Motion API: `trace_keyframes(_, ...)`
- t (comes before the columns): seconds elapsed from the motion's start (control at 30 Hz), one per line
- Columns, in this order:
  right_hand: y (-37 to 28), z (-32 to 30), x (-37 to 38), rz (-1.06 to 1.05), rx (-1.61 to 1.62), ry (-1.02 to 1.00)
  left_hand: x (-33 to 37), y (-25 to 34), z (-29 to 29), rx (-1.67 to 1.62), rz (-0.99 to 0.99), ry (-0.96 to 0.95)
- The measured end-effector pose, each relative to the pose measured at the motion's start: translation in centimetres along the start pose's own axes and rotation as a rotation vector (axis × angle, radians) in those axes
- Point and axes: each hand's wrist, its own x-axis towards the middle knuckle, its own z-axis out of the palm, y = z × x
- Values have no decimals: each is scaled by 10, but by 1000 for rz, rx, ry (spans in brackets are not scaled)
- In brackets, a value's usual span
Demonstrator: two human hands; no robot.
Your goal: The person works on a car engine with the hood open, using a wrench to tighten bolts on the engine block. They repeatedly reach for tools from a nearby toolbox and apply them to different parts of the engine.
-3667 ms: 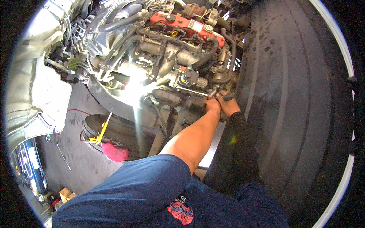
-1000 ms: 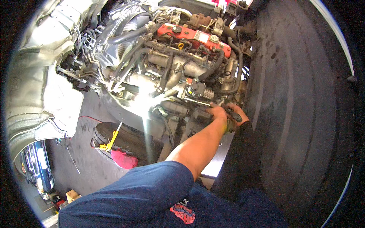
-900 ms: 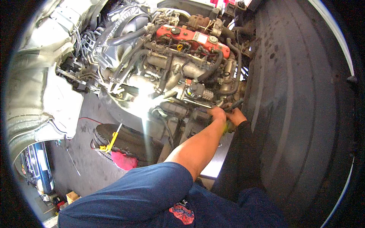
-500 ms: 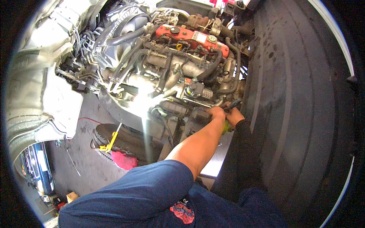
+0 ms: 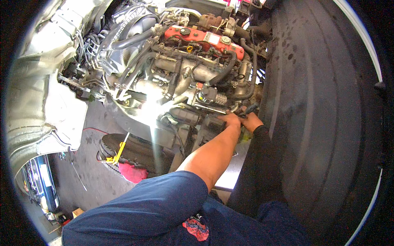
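Note:
Both my hands reach into the near right corner of the engine bay, side by side. My left hand point(image 5: 232, 119), at the end of a bare forearm, is closed with its fingers bent down among the parts; what they hold is hidden. Close to its fingertips runs a shiny metal tube point(image 5: 211, 108). My right hand point(image 5: 252, 122), below a dark sleeve, is closed around a tool with a black handle point(image 5: 251, 108), whose end sticks out past the fingers. The tool's other end cannot be seen. Beyond the hands lies the engine with its red cover point(image 5: 197, 36).
A dark ribbed panel point(image 5: 320, 102) rises along my right side. Down on the left are a tyre point(image 5: 111, 143), a yellow-handled tool point(image 5: 119, 153) and a pink cloth point(image 5: 132, 173). A bright light point(image 5: 152, 108) glares at the engine's near side. Pale bodywork point(image 5: 41, 102) stands left.
The view has shifted slightly. The black handle has tilted lower and shows less clearly. My left hand has moved a little left, and both hands stay in the same corner.

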Motion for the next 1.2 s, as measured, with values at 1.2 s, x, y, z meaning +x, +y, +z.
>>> trace_keyframes(1.2, -27, -13, -2, -34, 106, -38, -104, 54, -77, -710, -250, 45)
